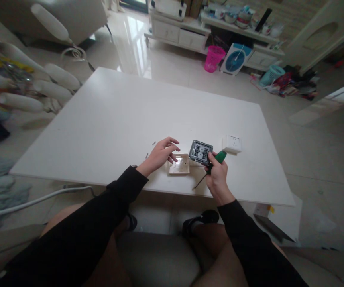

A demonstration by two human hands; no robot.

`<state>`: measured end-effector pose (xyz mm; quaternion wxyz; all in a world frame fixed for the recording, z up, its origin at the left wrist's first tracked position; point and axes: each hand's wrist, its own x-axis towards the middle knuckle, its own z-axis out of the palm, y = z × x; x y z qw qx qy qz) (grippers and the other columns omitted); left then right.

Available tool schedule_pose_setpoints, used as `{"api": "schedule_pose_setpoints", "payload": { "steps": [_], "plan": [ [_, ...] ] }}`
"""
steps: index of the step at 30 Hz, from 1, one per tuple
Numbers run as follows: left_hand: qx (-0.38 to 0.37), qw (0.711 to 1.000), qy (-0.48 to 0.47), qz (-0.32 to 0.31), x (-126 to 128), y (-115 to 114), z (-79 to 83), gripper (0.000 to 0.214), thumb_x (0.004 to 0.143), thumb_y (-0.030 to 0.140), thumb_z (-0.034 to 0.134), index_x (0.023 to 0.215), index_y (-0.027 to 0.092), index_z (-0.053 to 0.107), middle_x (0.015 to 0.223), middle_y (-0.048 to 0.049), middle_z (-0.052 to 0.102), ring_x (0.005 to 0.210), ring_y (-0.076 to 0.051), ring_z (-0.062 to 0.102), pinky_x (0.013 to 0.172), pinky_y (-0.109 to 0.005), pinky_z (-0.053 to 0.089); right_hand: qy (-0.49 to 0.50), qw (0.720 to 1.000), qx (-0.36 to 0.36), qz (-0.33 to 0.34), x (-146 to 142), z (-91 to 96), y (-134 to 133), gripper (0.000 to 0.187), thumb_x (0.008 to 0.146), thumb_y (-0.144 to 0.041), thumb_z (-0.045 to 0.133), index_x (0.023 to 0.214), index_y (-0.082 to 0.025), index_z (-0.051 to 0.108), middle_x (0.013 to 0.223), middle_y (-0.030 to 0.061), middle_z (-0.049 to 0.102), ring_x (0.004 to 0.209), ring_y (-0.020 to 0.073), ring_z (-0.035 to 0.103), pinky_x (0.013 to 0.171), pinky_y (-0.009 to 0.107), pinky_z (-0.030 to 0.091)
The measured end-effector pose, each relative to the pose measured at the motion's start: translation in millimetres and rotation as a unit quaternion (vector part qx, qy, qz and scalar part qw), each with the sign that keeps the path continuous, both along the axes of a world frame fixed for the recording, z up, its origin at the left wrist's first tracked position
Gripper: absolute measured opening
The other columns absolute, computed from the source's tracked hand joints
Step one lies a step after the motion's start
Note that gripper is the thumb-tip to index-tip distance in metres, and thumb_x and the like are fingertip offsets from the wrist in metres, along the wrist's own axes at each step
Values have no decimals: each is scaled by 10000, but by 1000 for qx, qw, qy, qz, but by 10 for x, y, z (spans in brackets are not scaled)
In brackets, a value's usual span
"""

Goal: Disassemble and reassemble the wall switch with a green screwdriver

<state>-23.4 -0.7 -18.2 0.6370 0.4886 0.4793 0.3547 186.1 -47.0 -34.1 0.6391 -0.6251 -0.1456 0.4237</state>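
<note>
My right hand (pixel 217 172) grips a dark grey switch plate (pixel 198 152) by its right edge, its two-rocker mechanism facing up. In the same hand is a screwdriver (pixel 220 156) with a green handle, its thin shaft slanting down to the left. My left hand (pixel 162 153) hovers with fingers apart over the left edge of a cream mounting box (pixel 179 169), which lies open side up on the table. Whether its fingertips touch the box I cannot tell. Two small screws (pixel 154 143) lie just left of that hand. A white wall socket (pixel 232 144) sits to the right.
The white table (pixel 124 107) ends close to my knees. On the floor beyond stand a pink basket (pixel 214 59) and a blue fan (pixel 236 59), before a white cabinet (pixel 177 36). A white box (pixel 285 218) is below the table's right front corner.
</note>
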Motion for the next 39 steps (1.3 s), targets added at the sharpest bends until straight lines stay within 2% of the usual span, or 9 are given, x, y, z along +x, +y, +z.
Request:
{"api": "schedule_pose_setpoints", "payload": {
  "steps": [4,7,12,17,22,25,28,31,39],
  "plan": [
    [37,997,61,40,-86,60,-27,198,848,180,562,1043,169,595,910,-21,681,565,-110,682,550,-243,535,-3,1000,-16,-22,56,-21,37,502,541,-408,935,901,-185,666,715,-19,707,513,95,572,394,186,307],
    [81,990,108,46,-120,70,-56,237,805,143,574,1039,172,597,962,-37,684,689,-138,706,651,-286,561,-20,999,-27,-11,60,-64,25,507,556,-436,933,909,-187,667,735,-11,709,526,107,587,396,195,313],
    [232,956,170,-61,-69,-27,-98,500,770,247,742,1237,206,569,1316,-112,634,1189,-261,651,943,-423,577,-75,995,-21,56,-23,-120,-45,549,567,-505,921,950,-166,721,750,1,707,557,115,564,454,225,348],
    [379,896,186,-137,12,-132,-162,793,733,388,864,1399,208,473,1434,-171,556,1352,-323,540,1161,-538,450,-116,984,-17,136,-133,-152,-101,538,588,-526,897,940,-145,756,747,11,701,560,110,500,489,249,360],
    [405,864,243,-176,32,-155,-172,704,782,360,808,1385,178,494,1341,-161,592,1251,-308,575,1080,-488,509,-120,975,-27,183,-180,-170,-124,513,608,-538,878,921,-149,756,643,-14,642,509,107,447,482,265,364],
    [404,856,269,-177,26,-152,-149,702,751,333,808,1367,161,517,1310,-156,604,1212,-306,587,1061,-468,512,-137,971,-23,193,-171,-148,-118,504,641,-538,857,950,-152,761,737,18,691,539,113,477,485,263,362],
    [388,854,297,-178,14,-148,-132,651,741,358,812,1312,174,560,1259,-136,621,1155,-298,604,1024,-453,518,-138,975,-19,175,-141,-129,-99,467,663,-520,842,954,-167,748,841,39,720,603,129,556,492,248,358],
    [376,846,329,-188,4,-150,-141,603,757,436,807,1257,176,593,1200,-125,636,1094,-293,613,971,-438,523,-115,982,-43,145,-109,-131,-77,448,643,-512,844,920,-187,707,755,3,682,589,141,594,464,234,328],
    [364,821,390,-204,3,-184,-215,549,776,491,788,1210,201,619,1159,-113,667,1048,-303,616,886,-418,499,-68,989,-48,120,-124,-126,-56,423,584,-462,849,840,-204,635,663,-47,631,515,107,557,453,220,316]
  ]
}}
